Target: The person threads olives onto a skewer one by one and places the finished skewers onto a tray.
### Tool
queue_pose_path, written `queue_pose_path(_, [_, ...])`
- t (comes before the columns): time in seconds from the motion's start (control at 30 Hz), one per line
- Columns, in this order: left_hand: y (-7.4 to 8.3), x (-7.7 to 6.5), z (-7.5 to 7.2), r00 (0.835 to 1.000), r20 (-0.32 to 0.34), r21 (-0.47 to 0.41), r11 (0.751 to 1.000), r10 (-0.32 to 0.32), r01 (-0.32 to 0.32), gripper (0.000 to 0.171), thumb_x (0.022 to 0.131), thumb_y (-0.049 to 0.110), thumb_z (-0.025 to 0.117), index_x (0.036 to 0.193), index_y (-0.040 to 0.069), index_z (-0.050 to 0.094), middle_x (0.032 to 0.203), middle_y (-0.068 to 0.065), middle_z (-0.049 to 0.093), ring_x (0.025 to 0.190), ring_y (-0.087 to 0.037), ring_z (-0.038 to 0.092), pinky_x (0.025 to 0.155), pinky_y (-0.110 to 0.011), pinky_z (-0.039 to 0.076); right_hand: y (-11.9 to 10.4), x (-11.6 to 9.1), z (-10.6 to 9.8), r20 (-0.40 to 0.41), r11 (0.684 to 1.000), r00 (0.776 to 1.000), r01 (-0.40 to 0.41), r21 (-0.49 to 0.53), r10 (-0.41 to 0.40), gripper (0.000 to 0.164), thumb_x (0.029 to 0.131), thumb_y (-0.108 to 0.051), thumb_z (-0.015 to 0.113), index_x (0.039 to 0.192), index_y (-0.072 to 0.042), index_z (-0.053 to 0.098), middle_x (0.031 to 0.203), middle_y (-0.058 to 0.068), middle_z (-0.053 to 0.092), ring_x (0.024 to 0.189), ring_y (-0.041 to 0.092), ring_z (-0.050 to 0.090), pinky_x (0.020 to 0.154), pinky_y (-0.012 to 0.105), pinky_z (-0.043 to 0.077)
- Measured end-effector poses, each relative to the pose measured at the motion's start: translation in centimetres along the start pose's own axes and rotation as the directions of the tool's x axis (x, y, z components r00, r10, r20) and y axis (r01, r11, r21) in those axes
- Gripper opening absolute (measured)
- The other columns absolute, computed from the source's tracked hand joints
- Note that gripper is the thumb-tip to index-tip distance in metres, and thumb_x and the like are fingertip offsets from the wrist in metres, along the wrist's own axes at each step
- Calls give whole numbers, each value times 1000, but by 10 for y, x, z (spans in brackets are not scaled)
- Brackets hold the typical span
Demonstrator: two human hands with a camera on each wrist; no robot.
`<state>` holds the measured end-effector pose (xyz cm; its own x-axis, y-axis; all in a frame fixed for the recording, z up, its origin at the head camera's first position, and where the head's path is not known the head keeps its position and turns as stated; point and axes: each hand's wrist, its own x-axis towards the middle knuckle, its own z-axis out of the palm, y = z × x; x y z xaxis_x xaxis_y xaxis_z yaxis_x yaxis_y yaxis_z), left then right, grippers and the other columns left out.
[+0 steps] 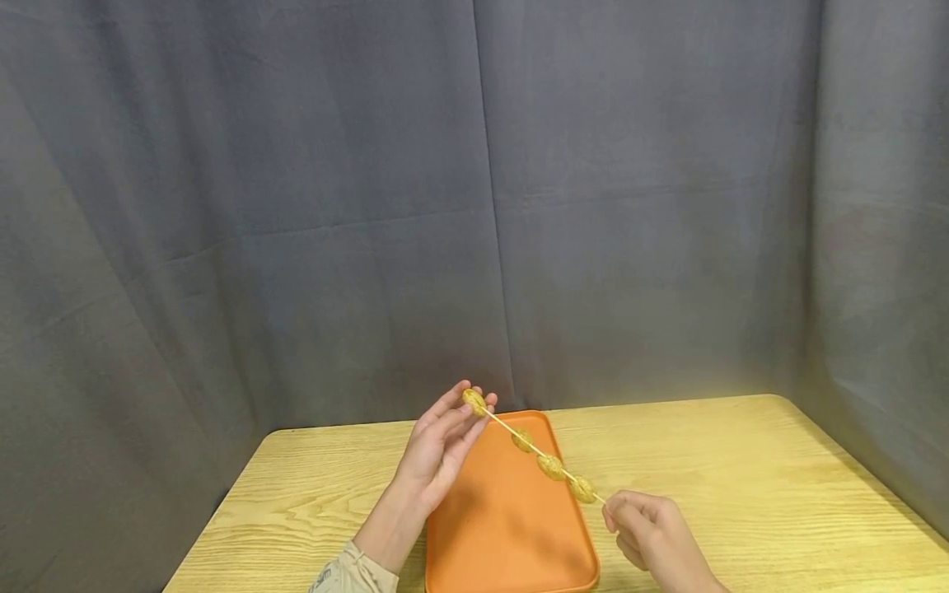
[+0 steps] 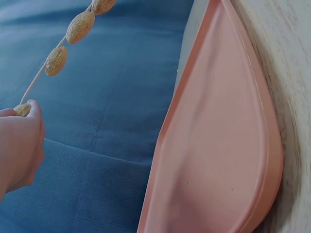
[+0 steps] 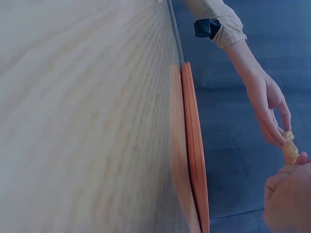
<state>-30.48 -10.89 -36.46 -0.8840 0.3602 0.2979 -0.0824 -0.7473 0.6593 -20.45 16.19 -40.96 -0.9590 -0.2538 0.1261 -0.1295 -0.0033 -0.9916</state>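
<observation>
A thin wooden skewer [image 1: 504,425] slants through the air above an orange tray [image 1: 489,543], carrying several golden-brown, wrinkled oval pieces [image 1: 551,467]. At its upper left end, my left hand [image 1: 433,457] pinches the end oval piece [image 1: 474,402] between thumb and fingers. A bare stretch of stick separates that piece from the three others, which sit close together toward the lower right. My right hand [image 1: 656,531] grips the skewer's lower end with curled fingers. The left wrist view shows the left hand [image 2: 19,150] around the end piece, with more oval pieces [image 2: 80,27] farther up.
The tray lies flat on a light wooden table [image 1: 741,461], its raised rim running all round. Grey-blue curtains [image 1: 371,206] hang behind the table and at both sides. A dark band [image 3: 207,28] is on the left sleeve [image 3: 228,29].
</observation>
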Motion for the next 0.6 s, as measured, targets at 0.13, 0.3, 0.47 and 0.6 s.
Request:
queue_pose_path(0.13, [-1,-1,3,999,28,72,997,25,-27,43,86,-7,44,126,-5,31,125,-24,34,118,-36,34,97,-36,29,0,0,0,11,1000,1000,-10,6,10,29,93,-15,39,76,7,48,42,-1,24,34,7,20,32,16,21])
queue_pose_path(0.3, [-6,-2,7,998,42,141,989,37,-42,43,85,-5,46,126,-5,33,126,-24,35,117,-36,35,97,-36,30,1,0,0,21,1000,1000,-6,9,6,28,93,-15,39,77,7,48,41,-1,24,34,7,20,32,16,21])
queue_pose_path(0.47, [-13,-3,7,1000,20,92,995,20,-22,43,85,-6,45,127,-5,33,126,-24,32,117,-35,35,97,-35,29,2,-2,2,14,1000,1000,-23,1,23,28,92,-16,40,76,5,48,41,-2,24,34,7,19,32,17,20])
queue_pose_path(0.6, [-18,-3,9,1000,17,67,998,2,-3,43,86,-6,45,127,-4,34,127,-24,31,117,-35,36,97,-34,29,2,-3,3,4,999,999,-35,-20,35,29,92,-16,40,75,5,48,41,-2,24,34,7,20,32,16,20])
